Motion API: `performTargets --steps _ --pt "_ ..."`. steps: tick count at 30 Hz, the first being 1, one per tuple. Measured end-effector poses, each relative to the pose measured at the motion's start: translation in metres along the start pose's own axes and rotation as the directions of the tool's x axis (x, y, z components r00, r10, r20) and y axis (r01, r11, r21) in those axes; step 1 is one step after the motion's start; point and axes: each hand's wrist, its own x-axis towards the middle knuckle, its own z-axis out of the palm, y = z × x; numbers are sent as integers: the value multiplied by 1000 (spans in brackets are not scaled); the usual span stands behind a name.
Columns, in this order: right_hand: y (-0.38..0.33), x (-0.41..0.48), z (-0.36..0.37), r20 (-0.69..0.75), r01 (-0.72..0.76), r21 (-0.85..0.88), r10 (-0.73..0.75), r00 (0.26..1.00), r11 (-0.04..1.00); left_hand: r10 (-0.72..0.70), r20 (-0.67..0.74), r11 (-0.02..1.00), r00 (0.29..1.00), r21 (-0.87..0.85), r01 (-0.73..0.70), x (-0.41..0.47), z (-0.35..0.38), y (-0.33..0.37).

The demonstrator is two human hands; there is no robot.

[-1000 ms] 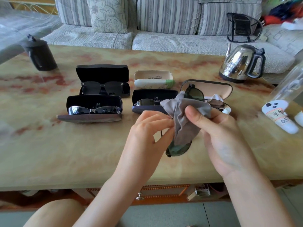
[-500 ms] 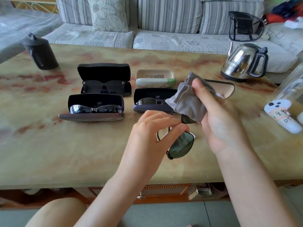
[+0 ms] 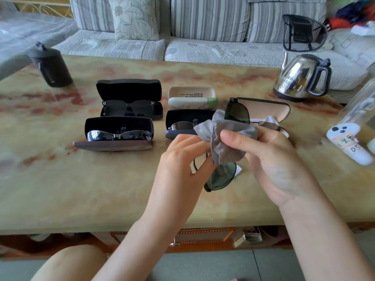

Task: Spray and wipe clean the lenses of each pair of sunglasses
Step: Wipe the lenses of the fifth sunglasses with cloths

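My left hand [image 3: 182,159] pinches the frame of a pair of green-lensed sunglasses [image 3: 222,176], held upright over the table. A grey cloth [image 3: 225,138] covers the middle of the pair, gripped by my right hand [image 3: 267,159] between thumb and fingers. One green lens shows above the cloth, the other below it. Three open cases behind hold other sunglasses: black square ones [image 3: 129,108], mirrored ones [image 3: 119,135] and a partly hidden pair [image 3: 180,125].
A marble-patterned table [image 3: 81,189] carries an open tan case [image 3: 269,109] with thin-framed glasses, a cream case [image 3: 191,98], a steel kettle [image 3: 302,76], a black cup [image 3: 50,65] and a clear spray bottle [image 3: 353,128] at the right edge. A striped sofa stands behind.
My right hand came back down with the cloth from its raised position and now wraps it round the sunglasses again. The sunglasses have turned so one lens stands above the cloth.
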Motion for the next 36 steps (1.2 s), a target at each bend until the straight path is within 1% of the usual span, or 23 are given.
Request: performTargets --steps 5,11,15,17,21,25,27,30,34,36 --pt "-8 11 1 -85 26 109 -16 996 994 -22 30 1000 999 -10 23 -1 5 5" --pt "-8 14 5 -178 85 134 -61 982 987 -53 -11 996 999 -67 52 -1 7 4" --pt "-4 15 6 -222 89 145 -55 974 985 -143 -21 980 990 -145 138 -4 9 5" --pt "-3 15 7 -233 91 163 -51 971 982 -146 -34 980 989 -139 140 -5 11 5" --pt "-2 8 9 -182 107 246 -62 981 963 -142 -67 982 988 -131 132 -5 11 7" --pt "0 2 5 -135 93 170 -71 988 981 -160 -73 977 984 -157 147 -4 7 5" --pt "1 0 1 -103 90 88 -81 991 992 -157 -78 976 985 -163 143 -4 5 2" --pt "2 -3 -6 -95 107 -28 -109 990 994 -159 -85 971 984 -194 140 -2 0 0" --pt "3 -5 -12 -73 125 -191 -141 987 974 -96 -124 993 988 -76 86 2 -6 0" --pt "4 -6 -11 -63 141 -216 -158 985 966 -80 -142 996 987 -44 74 3 -6 -1"
